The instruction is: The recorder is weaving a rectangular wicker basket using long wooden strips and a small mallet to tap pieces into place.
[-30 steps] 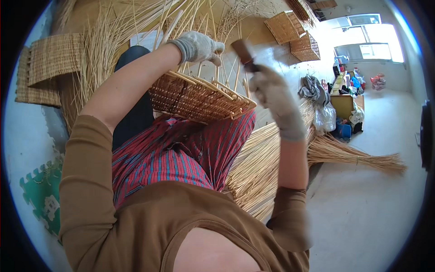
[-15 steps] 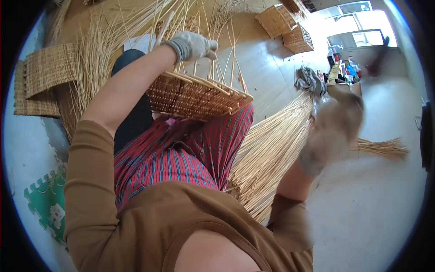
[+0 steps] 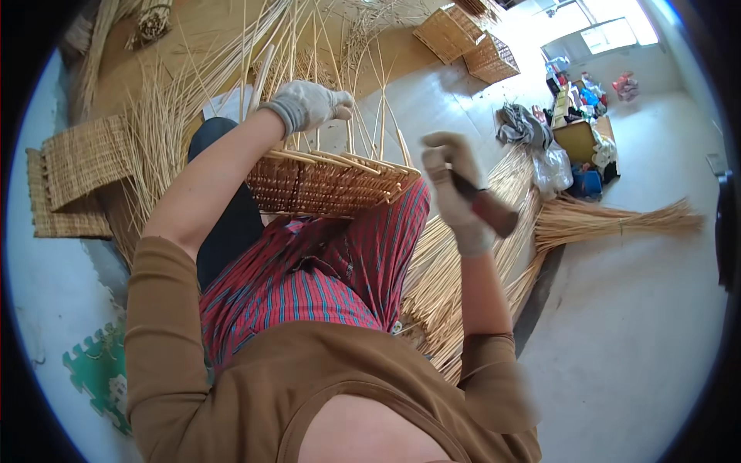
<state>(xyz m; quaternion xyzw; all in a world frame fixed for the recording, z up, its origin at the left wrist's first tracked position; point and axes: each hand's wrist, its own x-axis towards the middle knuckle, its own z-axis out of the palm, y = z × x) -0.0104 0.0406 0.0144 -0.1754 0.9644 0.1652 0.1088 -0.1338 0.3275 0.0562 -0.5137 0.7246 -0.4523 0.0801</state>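
A brown woven rectangular basket rests across my red striped lap, with long upright canes rising from it. My left hand, in a pale glove, is above the basket's left part among the canes; its fingers are bent, and what they grip is too small to make out. My right hand, also gloved, is raised just right of the basket's right end, closed on a dark tool with a reddish-brown part that points down to the right. My right fingertips are slightly blurred.
Loose straw strands and flat woven mats lie at left. Cane bundles lie at right. Finished baskets stand at the back, near a cluttered low cabinet. A green foam mat is at lower left.
My right hand swung out to the right and has come back beside the basket, with the tool now tipped downward. The view has shifted slightly; my left hand stays among the canes.
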